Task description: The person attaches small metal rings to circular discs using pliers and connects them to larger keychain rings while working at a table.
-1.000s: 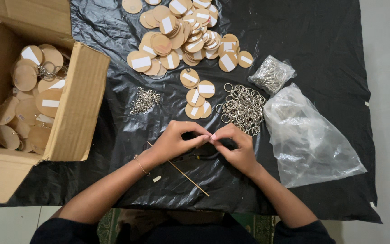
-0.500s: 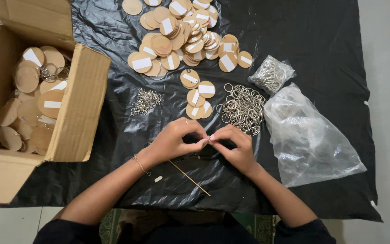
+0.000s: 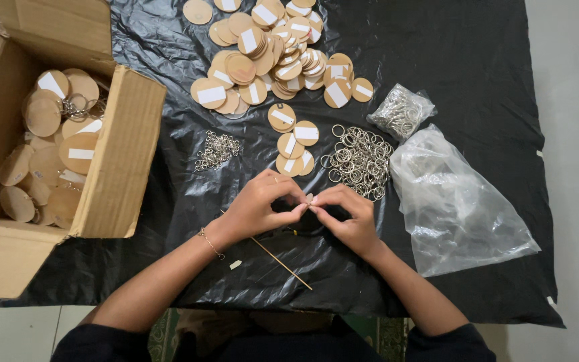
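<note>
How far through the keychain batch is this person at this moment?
Done: the cardboard box holds wooden discs, at least one with a ring on it. In hand: the left hand and right hand pinch something small between their fingertips; what it is cannot be told. Left: a large pile of discs, loose key rings and small chains lie on the black sheet.

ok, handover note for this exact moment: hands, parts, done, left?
Left hand and right hand: fingertips pinched together over the black sheet on something too small to identify.
Parts: loose key rings, small chain pile, bagged rings, thin stick.
Done: discs with rings in the cardboard box.
Left: pile of wooden discs.
</note>
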